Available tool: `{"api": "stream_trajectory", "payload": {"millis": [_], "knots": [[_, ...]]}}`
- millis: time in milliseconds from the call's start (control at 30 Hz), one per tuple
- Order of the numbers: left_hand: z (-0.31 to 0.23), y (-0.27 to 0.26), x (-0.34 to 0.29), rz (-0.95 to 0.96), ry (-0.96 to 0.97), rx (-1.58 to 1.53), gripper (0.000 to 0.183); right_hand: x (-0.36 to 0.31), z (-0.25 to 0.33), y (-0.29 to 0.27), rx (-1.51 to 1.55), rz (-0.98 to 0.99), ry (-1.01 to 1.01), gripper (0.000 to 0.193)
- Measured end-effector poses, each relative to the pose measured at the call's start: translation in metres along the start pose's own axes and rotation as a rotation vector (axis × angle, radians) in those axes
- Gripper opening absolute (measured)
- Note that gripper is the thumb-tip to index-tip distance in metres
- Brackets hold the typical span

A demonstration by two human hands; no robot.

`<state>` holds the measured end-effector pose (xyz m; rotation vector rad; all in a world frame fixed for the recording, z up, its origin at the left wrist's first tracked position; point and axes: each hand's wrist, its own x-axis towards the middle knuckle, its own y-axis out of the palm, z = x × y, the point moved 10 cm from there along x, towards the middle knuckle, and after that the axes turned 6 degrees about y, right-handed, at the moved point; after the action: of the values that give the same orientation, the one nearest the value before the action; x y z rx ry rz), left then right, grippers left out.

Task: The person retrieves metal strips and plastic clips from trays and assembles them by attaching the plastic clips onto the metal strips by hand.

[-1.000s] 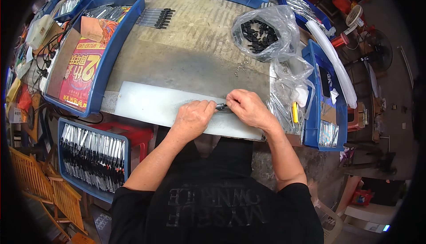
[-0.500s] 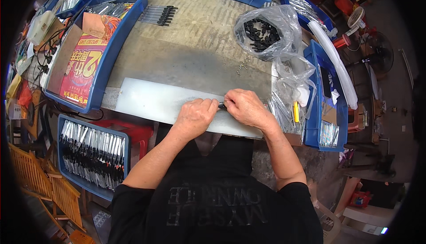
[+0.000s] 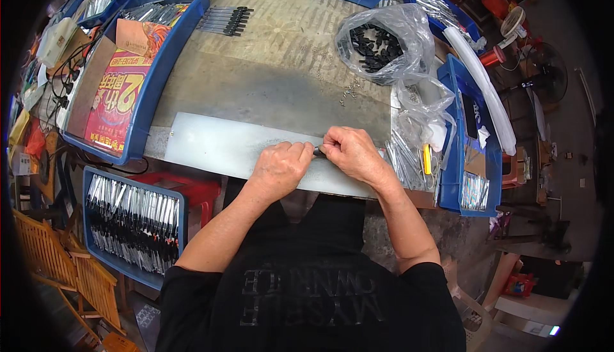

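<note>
The left hand point(image 3: 281, 168) and the right hand point(image 3: 348, 154) are gripping a small black part point(image 3: 317, 151) between them, the fingers nearly meeting; the fingers are hiding most of the part. The part is sitting above a white sheet point(image 3: 211, 141), which is lying along the near edge of the bench point(image 3: 256, 90). Silvery rods point(image 3: 401, 157) and a yellow tool point(image 3: 426, 159) are lying just right of the right hand. Farther back, a clear plastic bag point(image 3: 417, 42) is holding black pieces point(image 3: 371, 54); tiny metallic bits point(image 3: 349, 93) are lying near it. Black-ended pens point(image 3: 224, 21) are lying in a row at the far left.
</note>
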<state>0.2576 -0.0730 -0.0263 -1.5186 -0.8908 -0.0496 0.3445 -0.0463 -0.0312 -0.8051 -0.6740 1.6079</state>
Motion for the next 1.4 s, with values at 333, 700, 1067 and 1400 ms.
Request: {"api": "stream_trajectory", "payload": {"millis": [333, 700, 1067, 1400], "knots": [[0.002, 0.000, 0.000, -0.012, -0.014, -0.012, 0.014, 0.001, -0.010, 0.000, -0.001, -0.048, -0.014, 0.017], [0.010, -0.003, 0.000, -0.064, -0.074, -0.103, 0.015, 0.038, -0.067, -0.044, 0.135, -0.329, 0.062, 0.014], [0.010, -0.005, 0.001, -0.069, -0.084, -0.115, 0.015, 0.058, -0.062, -0.037, -0.194, -0.327, -0.006, 0.012], [0.009, -0.003, 0.001, -0.062, -0.076, -0.096, 0.015, 0.060, -0.066, -0.034, -0.293, -0.320, 0.029, 0.015]]}}
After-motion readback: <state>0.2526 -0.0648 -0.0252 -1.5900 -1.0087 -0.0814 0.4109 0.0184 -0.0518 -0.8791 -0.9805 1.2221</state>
